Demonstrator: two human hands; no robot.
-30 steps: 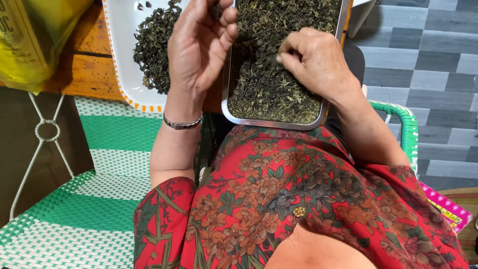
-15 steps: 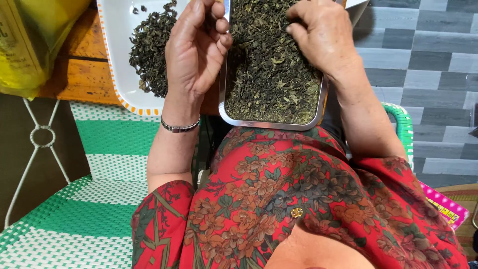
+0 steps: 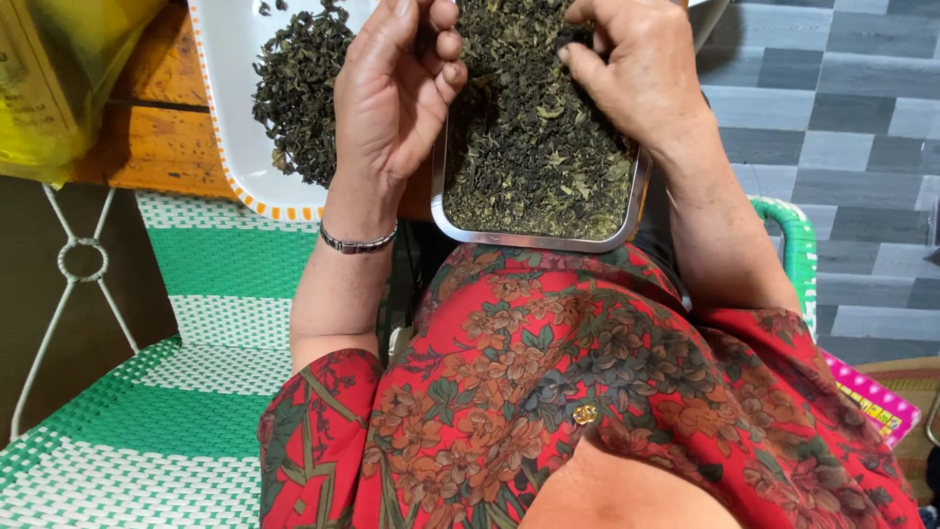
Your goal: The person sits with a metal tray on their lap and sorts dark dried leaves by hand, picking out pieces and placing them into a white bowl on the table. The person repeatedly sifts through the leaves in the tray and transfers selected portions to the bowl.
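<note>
A metal tray (image 3: 534,238) full of dried dark green tea leaves (image 3: 534,147) rests against my lap. My left hand (image 3: 392,93), palm up with a bracelet at the wrist, hovers at the tray's left edge with fingers curled, pinching at the leaves. My right hand (image 3: 641,73) lies on the leaves at the tray's upper right, fingertips bent into them. Whether either hand holds leaves I cannot tell. A white plate (image 3: 230,147) with an orange dotted rim holds a second pile of dried leaves (image 3: 299,93) to the left.
The plate sits on an orange wooden surface (image 3: 147,147). A yellow plastic bag (image 3: 59,78) is at the upper left. A green and white woven chair (image 3: 147,392) lies below left. Grey tiled floor (image 3: 842,118) shows on the right.
The view has drifted so the tray and both hands sit higher in the frame. My left hand's fingers have curled more toward the leaves; my right hand shifted slightly up the tray.
</note>
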